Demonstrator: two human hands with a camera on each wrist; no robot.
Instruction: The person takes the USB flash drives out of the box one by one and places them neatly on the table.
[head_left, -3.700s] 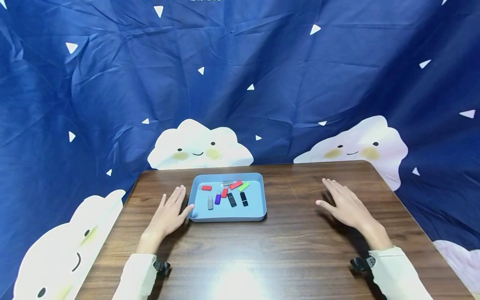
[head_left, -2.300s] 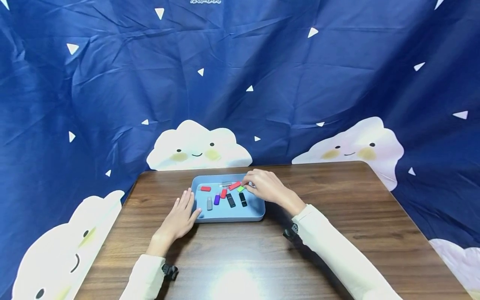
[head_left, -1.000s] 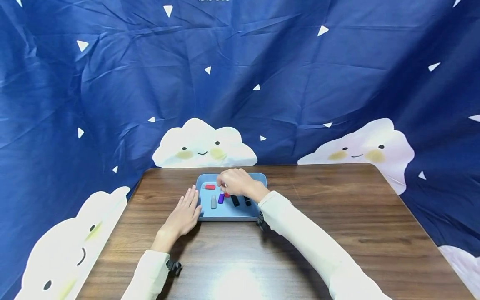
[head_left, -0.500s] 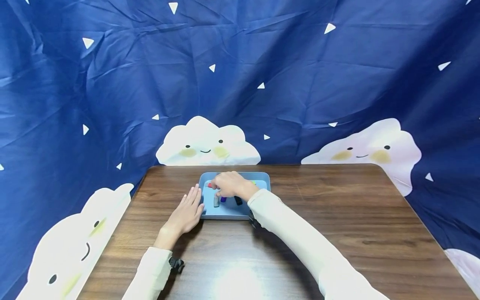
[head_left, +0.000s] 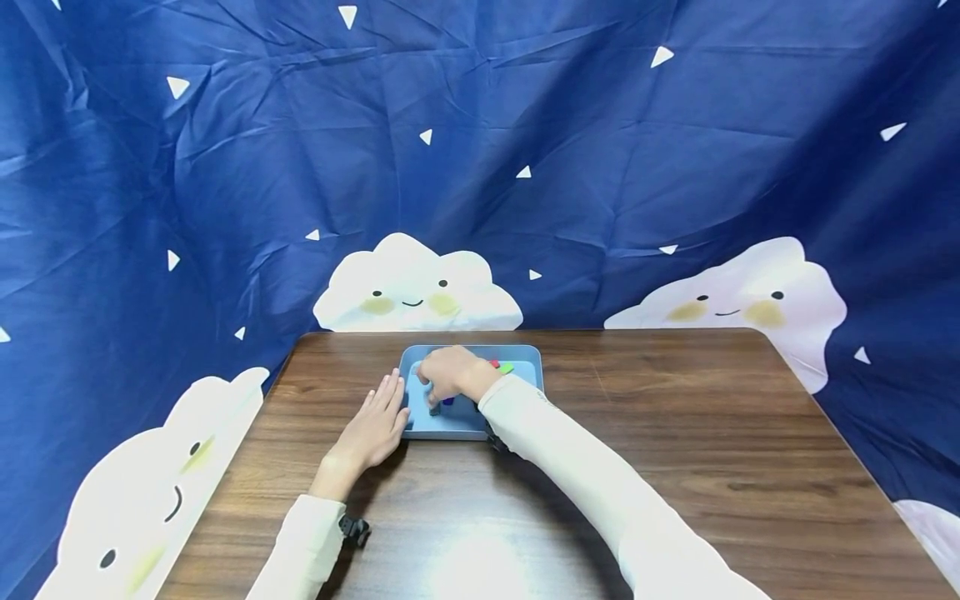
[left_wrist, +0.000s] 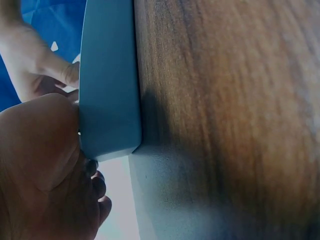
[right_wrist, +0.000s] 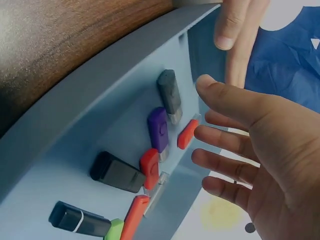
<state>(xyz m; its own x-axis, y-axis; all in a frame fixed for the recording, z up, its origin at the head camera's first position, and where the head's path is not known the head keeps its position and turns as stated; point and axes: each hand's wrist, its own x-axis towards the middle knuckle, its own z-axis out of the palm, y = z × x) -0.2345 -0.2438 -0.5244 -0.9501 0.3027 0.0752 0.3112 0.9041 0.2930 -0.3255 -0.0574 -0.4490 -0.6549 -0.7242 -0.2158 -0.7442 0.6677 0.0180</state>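
My left hand (head_left: 372, 425) lies at the left wall of the blue tray (head_left: 450, 434), fingers extended, thumb at the rim, nothing gripped; my right hand (head_left: 452, 372) is above the left part of the tray, thumb spread from loosely bent fingers, nothing gripped. Flash drives lie on the tray floor: the grey drive (right_wrist: 169, 92) toward the tray's near left, the purple drive (right_wrist: 158, 129) to its right; the small red drive (right_wrist: 187, 134) at the tray's far left; the middle red drive (right_wrist: 149, 167) and the plain black drive (right_wrist: 116, 172) near the tray's centre; the banded black drive (right_wrist: 80, 219), green drive (right_wrist: 115, 229) and long red drive (right_wrist: 134, 217) toward the tray's right; the clear drive (right_wrist: 157, 194) close to the tray's far wall.
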